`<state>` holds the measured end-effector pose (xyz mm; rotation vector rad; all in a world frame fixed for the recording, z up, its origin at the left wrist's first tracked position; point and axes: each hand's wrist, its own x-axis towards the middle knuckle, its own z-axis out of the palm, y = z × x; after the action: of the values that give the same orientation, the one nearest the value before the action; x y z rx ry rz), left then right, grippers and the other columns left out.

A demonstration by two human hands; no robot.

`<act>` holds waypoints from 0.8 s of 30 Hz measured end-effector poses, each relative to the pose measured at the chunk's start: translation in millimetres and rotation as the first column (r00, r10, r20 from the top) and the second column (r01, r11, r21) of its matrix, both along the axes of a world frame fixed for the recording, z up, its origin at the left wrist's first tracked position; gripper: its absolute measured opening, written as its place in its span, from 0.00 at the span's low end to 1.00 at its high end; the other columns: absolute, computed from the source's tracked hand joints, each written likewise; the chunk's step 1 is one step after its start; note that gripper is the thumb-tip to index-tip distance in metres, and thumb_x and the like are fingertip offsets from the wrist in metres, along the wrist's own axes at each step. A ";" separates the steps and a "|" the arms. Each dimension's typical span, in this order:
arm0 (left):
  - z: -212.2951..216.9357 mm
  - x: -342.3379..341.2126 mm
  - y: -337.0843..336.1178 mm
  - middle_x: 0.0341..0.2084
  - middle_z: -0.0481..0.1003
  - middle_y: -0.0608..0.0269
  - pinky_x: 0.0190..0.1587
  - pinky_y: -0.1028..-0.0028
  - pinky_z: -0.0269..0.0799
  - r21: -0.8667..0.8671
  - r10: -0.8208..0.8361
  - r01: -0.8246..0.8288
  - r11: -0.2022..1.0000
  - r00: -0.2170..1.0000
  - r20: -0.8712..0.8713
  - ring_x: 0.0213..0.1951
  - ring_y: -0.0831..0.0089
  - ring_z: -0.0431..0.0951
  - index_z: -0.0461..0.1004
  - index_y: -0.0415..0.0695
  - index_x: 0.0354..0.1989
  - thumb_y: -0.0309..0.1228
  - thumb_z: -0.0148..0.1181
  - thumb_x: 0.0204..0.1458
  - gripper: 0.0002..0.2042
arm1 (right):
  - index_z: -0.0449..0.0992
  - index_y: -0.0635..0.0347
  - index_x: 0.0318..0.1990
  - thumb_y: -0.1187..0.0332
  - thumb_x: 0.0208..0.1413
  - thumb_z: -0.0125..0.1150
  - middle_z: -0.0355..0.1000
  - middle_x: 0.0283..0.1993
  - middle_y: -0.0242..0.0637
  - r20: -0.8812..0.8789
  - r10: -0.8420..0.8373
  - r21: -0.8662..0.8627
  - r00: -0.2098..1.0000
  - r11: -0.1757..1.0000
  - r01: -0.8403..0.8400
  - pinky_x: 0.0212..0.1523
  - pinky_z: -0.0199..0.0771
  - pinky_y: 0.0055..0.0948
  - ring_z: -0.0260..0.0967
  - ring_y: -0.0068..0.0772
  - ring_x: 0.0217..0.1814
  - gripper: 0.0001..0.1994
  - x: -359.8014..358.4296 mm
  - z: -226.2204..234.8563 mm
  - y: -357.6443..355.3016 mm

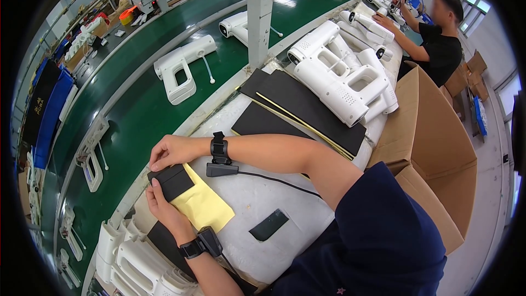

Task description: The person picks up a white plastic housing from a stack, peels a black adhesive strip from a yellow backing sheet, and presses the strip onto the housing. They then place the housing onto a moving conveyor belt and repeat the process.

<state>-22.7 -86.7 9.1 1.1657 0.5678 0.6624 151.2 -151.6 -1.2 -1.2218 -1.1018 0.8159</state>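
Note:
A black foam sheet (176,182) on yellow backing paper (207,203) is held just above the pale work surface. It shows thin cut lines, and much of the yellow paper is bare. My left hand (164,208) grips its near left edge, thumb on top of the black foam. At the far left corner, my right hand (174,151) pinches the foam with closed fingers; the fingertips are partly hidden. Both wrists wear black straps, each with a small black box. A small dark rectangular piece (269,225) lies on the surface to the right of the paper.
Black foam sheets (301,107) are stacked beyond my right arm. White device housings (334,71) pile up behind them, and more housings (137,268) stand at lower left. A green conveyor (145,109) carries housings. An open cardboard box (433,148) stands right; a co-worker (438,38) sits beyond.

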 end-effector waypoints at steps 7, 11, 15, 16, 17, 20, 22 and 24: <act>2.7 0.9 -1.5 0.35 0.75 0.64 0.41 0.76 0.73 0.014 0.003 -0.002 1.000 1.000 -0.011 0.36 0.76 0.76 0.70 0.42 0.36 0.37 0.54 0.63 0.11 | 0.80 0.66 0.44 0.66 0.57 0.66 0.80 0.42 0.36 -0.043 0.009 0.007 0.999 1.000 -0.009 0.48 0.75 0.21 0.76 0.22 0.44 0.13 -0.1 -0.7 0.5; 4.4 1.2 -3.0 0.35 0.75 0.64 0.41 0.76 0.72 0.014 0.000 0.000 1.000 1.000 -0.008 0.36 0.76 0.76 0.71 0.42 0.35 0.37 0.54 0.63 0.11 | 0.80 0.66 0.44 0.66 0.57 0.66 0.80 0.42 0.36 -0.032 0.006 0.006 0.999 1.000 -0.006 0.47 0.75 0.21 0.76 0.22 0.44 0.13 0.0 -0.3 0.2; 3.0 0.5 -1.6 0.35 0.75 0.64 0.41 0.76 0.73 0.007 0.002 -0.001 1.000 1.000 -0.012 0.36 0.76 0.76 0.71 0.42 0.36 0.37 0.54 0.63 0.11 | 0.80 0.66 0.44 0.65 0.57 0.66 0.80 0.42 0.36 -0.015 0.000 0.006 1.000 1.000 0.000 0.47 0.75 0.21 0.76 0.22 0.43 0.13 -0.5 1.2 -0.5; 2.3 0.4 -0.8 0.35 0.75 0.63 0.41 0.76 0.73 0.017 0.001 -0.001 1.000 1.000 -0.016 0.36 0.76 0.76 0.71 0.41 0.36 0.37 0.54 0.63 0.11 | 0.80 0.66 0.44 0.65 0.57 0.66 0.80 0.42 0.36 -0.015 0.000 0.005 1.000 1.000 0.000 0.47 0.75 0.21 0.76 0.22 0.43 0.13 -0.6 1.8 -0.8; 2.2 0.4 -0.5 0.35 0.75 0.63 0.41 0.76 0.73 0.016 0.002 -0.001 1.000 1.000 -0.017 0.36 0.76 0.76 0.71 0.41 0.36 0.37 0.54 0.63 0.11 | 0.80 0.66 0.44 0.65 0.57 0.66 0.80 0.42 0.36 -0.016 0.000 0.003 1.000 1.000 0.000 0.47 0.75 0.21 0.76 0.22 0.43 0.13 -0.7 2.3 -1.0; 0.6 0.9 0.3 0.36 0.75 0.63 0.41 0.75 0.73 0.000 0.001 -0.001 1.000 1.000 -0.027 0.37 0.75 0.76 0.70 0.41 0.38 0.38 0.55 0.63 0.11 | 0.80 0.66 0.44 0.65 0.57 0.66 0.80 0.42 0.36 -0.020 -0.001 -0.004 1.000 1.000 0.001 0.47 0.75 0.21 0.76 0.22 0.44 0.13 -0.6 2.2 -1.2; -0.9 0.5 1.4 0.37 0.75 0.63 0.41 0.75 0.73 0.008 -0.005 0.005 1.000 1.000 -0.018 0.37 0.75 0.77 0.70 0.41 0.39 0.38 0.55 0.62 0.12 | 0.80 0.65 0.44 0.65 0.57 0.66 0.80 0.42 0.36 -0.025 -0.002 -0.010 1.000 1.000 0.002 0.47 0.75 0.21 0.76 0.22 0.44 0.13 -0.3 1.1 -0.6; -1.4 0.7 1.6 0.37 0.75 0.63 0.41 0.75 0.73 0.009 -0.003 0.003 1.000 1.000 -0.016 0.37 0.75 0.77 0.70 0.41 0.39 0.38 0.55 0.62 0.11 | 0.80 0.65 0.44 0.65 0.57 0.66 0.80 0.42 0.35 -0.005 0.001 0.006 1.000 1.000 -0.001 0.47 0.75 0.21 0.76 0.22 0.44 0.13 0.4 0.3 -0.1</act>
<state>-22.0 -85.1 7.8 1.1814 0.5768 0.6545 151.6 -151.7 -0.9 -1.2143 -1.1002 0.8154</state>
